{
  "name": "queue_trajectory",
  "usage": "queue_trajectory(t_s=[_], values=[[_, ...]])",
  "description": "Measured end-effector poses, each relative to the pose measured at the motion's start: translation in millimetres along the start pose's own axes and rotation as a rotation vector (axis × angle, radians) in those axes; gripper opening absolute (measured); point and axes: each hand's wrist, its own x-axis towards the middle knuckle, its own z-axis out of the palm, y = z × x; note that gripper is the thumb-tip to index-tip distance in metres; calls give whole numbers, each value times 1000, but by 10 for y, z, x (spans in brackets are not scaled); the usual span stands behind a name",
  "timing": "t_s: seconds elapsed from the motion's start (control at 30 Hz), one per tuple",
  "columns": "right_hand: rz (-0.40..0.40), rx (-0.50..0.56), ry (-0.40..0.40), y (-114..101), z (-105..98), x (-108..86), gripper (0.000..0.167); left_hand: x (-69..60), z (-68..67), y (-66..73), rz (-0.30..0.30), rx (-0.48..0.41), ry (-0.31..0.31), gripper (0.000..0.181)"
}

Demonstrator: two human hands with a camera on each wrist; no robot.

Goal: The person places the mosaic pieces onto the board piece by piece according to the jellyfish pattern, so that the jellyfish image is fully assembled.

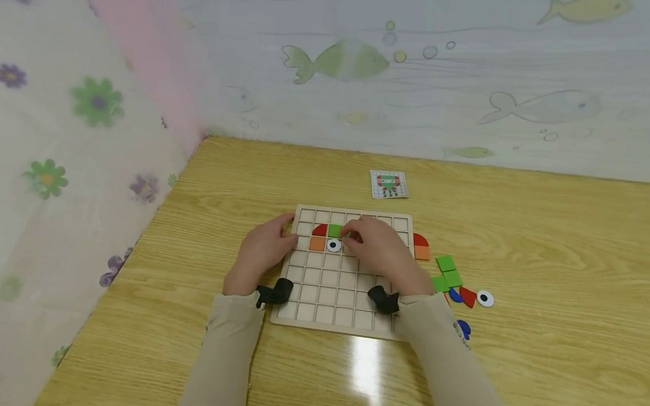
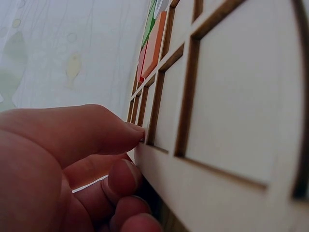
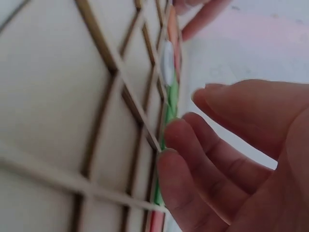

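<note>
1. Left hand: grips the near-left rim of the grid board. Thumb lies on the upper face; my other fingers bend in below the edge, leaving little gap.
2. Right hand: over the upper part of the board, fingers gently bent, thumb standing clear of them. Nothing seen pinched. Fingertips are at the row of green pieces; contact is too close to call.
3. Between my two hands, seated in cells: red quarter-round and, directly below it, orange square, both right of my left fingertips.
4. Just left of my right fingertips: green square, with white eye disc below it. More green shows beside those fingers in the right wrist view; piece count unclear.
5. Right of my right hand, outside the board: second red quarter-round above second orange square, the pair touching.
6. Right of my right wrist, on the wooden table: loose green squares, blue piece, red wedge, loose eye disc. Another blue piece lies beside my sleeve, partly hidden.
7. Beyond my right hand, past the far rim: pattern card, printed side up.
</note>
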Motion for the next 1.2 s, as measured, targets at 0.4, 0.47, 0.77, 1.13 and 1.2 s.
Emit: queue_trajectory(t_s=[0.4,0.47,0.77,1.13,1.2], values=[[26,-2,-19,141,-198,-254,19,-1,-14,-8,-6,13,6,53],[23,-7,-20,175,-226,-303,20,-1,-15,-6,-5,11,4,53],[38,-11,-36,411,-334,-516,20,10,16,-12,-8,6,-1,53],[7,17,-55,702,-475,-747,21,28,32,-29,-6,4,3,53],[7,23,-63,732,-510,-783,23,31,29,-30,-6,6,7,52]])
